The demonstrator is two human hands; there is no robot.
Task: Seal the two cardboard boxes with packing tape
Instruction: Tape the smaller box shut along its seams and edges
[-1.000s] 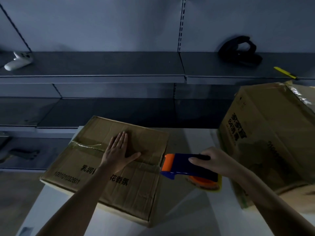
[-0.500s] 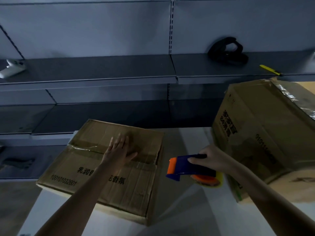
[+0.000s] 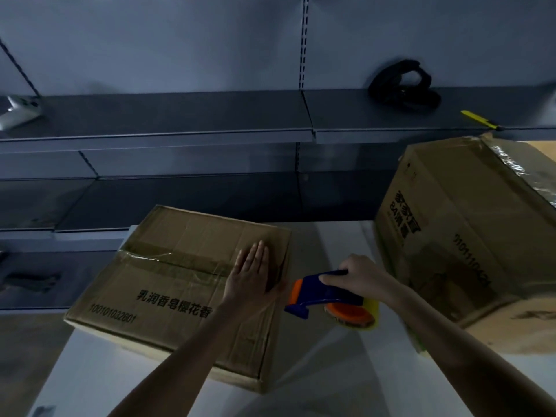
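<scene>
A flat cardboard box [image 3: 168, 296] with black printed characters lies on the white table, clear tape running along its centre seam. My left hand [image 3: 251, 278] presses flat on the box top near its right edge, fingers straight. Just off that edge, my right hand [image 3: 355, 276] grips the handle of a blue and orange tape dispenser [image 3: 328, 299] loaded with a yellowish tape roll. A taller cardboard box [image 3: 469, 236] stands tilted at the right, with shiny tape along its top edge.
The white table [image 3: 325, 386] carries both boxes. Behind it run dark metal shelves holding a white object [image 3: 18, 111] at the left, a black strap-like item [image 3: 403, 85] and a yellow utility knife [image 3: 480, 120] at the right.
My left hand has slid right along the box top to its right edge. The dispenser in my right hand has stayed just off that edge, now tilted nose-down. The view has shifted slightly.
</scene>
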